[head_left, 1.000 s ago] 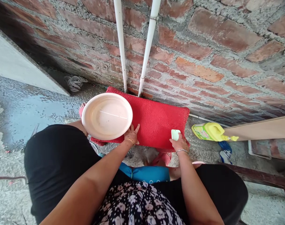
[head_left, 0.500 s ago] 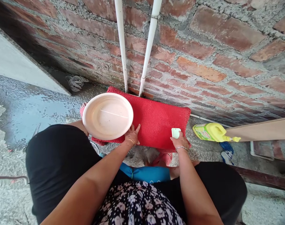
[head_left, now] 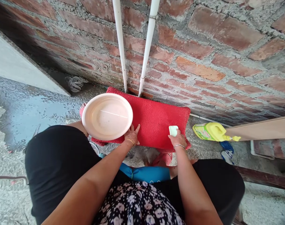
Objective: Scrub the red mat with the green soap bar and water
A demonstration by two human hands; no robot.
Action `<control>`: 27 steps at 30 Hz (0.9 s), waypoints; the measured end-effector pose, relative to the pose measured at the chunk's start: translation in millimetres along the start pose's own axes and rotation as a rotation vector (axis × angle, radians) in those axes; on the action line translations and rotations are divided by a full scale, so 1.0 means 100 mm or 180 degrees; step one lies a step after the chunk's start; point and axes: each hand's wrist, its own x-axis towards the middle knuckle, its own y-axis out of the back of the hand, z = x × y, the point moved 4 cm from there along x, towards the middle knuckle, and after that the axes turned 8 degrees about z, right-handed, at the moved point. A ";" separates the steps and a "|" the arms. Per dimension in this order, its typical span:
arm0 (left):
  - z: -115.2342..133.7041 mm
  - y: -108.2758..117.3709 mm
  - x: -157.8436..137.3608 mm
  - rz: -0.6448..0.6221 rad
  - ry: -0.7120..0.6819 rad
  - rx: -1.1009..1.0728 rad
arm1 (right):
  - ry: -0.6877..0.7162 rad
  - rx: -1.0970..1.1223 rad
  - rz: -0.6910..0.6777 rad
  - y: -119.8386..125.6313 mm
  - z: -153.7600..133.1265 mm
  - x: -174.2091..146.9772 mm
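A red, thick textile mat (head_left: pixel 154 117) lies spread out like a cover over a low support that I cannot see. My left hand (head_left: pixel 132 136) rests on its near edge with fingers spread, right beside the rim of a pale pink basin (head_left: pixel 93 131). The basin stands on the mat's left part with clear water in it. At the mat's right end, my right hand (head_left: pixel 178 139) grips a small pale green block (head_left: pixel 173 130) with rounded corners, held against the red surface. Its underside is hidden.
A yellow detergent bottle (head_left: pixel 210 132) lies on the ground at the right, near a tan board (head_left: pixel 262 128). Behind the mat rise a brick wall (head_left: pixel 191 62) and two white pipes (head_left: pixel 147 43). A grey rag (head_left: pixel 75 83) lies at the left by the wet floor.
My right hand has slid the pale green block slightly left and away from me along the mat. My left hand and the basin stay in place.
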 end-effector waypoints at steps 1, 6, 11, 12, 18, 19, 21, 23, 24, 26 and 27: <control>0.00 -0.01 0.00 0.0010 -0.0014 -0.0003 | -0.0154 0.0060 0.0005 0.02 0.09 0.03; 0.00 -0.01 0.00 0.0027 -0.0022 0.0028 | -0.0124 0.0372 0.0104 0.08 -0.04 0.06; -0.01 0.00 0.00 0.0020 -0.0033 0.0073 | 0.0316 0.0094 -0.0004 0.07 -0.29 0.00; -0.01 0.00 0.00 0.0022 -0.0034 0.0069 | 0.0334 0.0009 -0.0069 0.07 -0.24 0.01; 0.00 0.00 0.00 0.0021 -0.0032 -0.0002 | -0.0112 -0.0287 -0.0056 0.18 0.35 0.07; 0.00 0.00 0.00 0.0015 -0.0026 -0.0011 | -0.0086 -0.0254 0.0001 0.18 0.35 0.05; 0.00 0.01 -0.01 -0.0002 -0.0017 -0.0021 | 0.0164 -0.0156 0.0099 0.13 0.20 -0.06; 0.00 0.02 -0.01 0.0007 -0.0020 -0.0019 | 0.0585 -0.0073 0.0116 0.01 -0.10 -0.24; 0.00 0.02 -0.02 0.0016 -0.0026 -0.0011 | 0.0791 -0.0049 0.0093 -0.06 -0.27 -0.33; -0.01 0.03 -0.02 0.0017 -0.0030 0.0015 | 0.1111 -0.0039 0.0013 -0.18 -0.53 -0.48; -0.01 0.03 -0.02 0.0010 -0.0027 0.0031 | 0.1200 -0.0047 -0.0028 -0.22 -0.60 -0.53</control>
